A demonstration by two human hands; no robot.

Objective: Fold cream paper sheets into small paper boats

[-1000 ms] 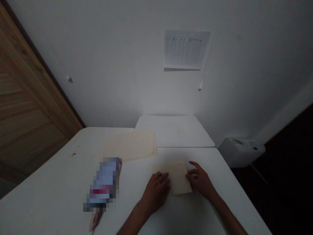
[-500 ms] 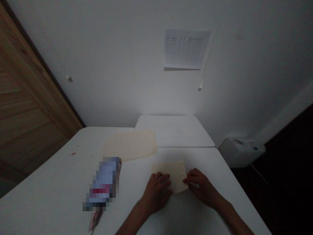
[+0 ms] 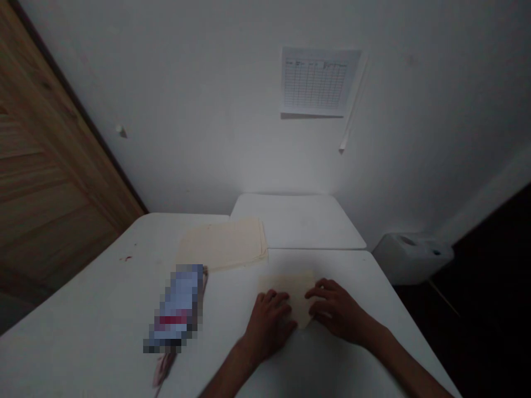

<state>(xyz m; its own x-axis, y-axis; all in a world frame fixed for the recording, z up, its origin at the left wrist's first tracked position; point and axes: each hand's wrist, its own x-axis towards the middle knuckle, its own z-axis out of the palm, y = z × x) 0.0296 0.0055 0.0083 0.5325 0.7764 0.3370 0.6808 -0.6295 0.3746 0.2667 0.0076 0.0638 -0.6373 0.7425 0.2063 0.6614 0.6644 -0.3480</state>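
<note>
Hands (image 3: 269, 325) touching pale cream sheet (image 3: 297, 290).

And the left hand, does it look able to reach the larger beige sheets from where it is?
Probably yes. The left hand rests on the small beige piece, and only white tabletop shows between that hand and the larger beige sheets, ahead to its left.

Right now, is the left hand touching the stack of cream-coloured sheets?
Apart. The head view shows white tabletop between the left hand and the near edge of the stack of cream-coloured sheets.
</note>
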